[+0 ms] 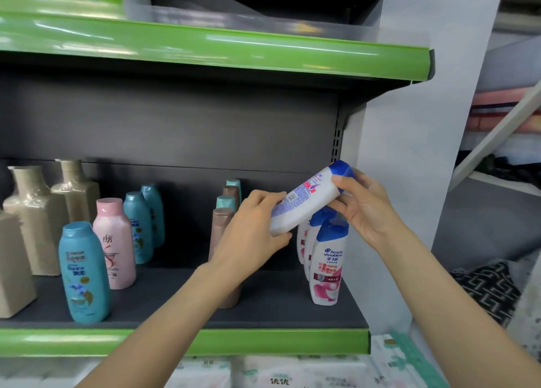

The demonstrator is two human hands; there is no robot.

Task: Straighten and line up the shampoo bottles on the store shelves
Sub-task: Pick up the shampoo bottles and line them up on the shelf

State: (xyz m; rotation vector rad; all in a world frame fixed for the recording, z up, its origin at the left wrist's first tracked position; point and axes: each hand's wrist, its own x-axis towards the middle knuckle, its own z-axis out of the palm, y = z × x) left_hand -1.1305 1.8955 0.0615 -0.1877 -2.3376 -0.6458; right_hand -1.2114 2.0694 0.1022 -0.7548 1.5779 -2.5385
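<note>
A white shampoo bottle with a blue cap [307, 196] is held tilted in the air, cap up to the right, its back label facing me. My left hand [254, 226] grips its base and my right hand [363, 206] grips its cap end. Below it a row of matching white bottles [326, 259] stands upright at the shelf's right end. A row of brown and teal bottles [224, 221] runs back behind my left hand. Further left stand a teal bottle [83, 273], a pink bottle [115, 241] and two more teal ones [139, 226].
Tan shrink-wrapped bottles [35, 212] stand at the far left. The dark shelf [175, 302] has a green front rail [263, 342]; another green shelf [234, 51] hangs overhead. A white pillar [409, 124] borders the right side. Packaged goods [292, 373] lie below.
</note>
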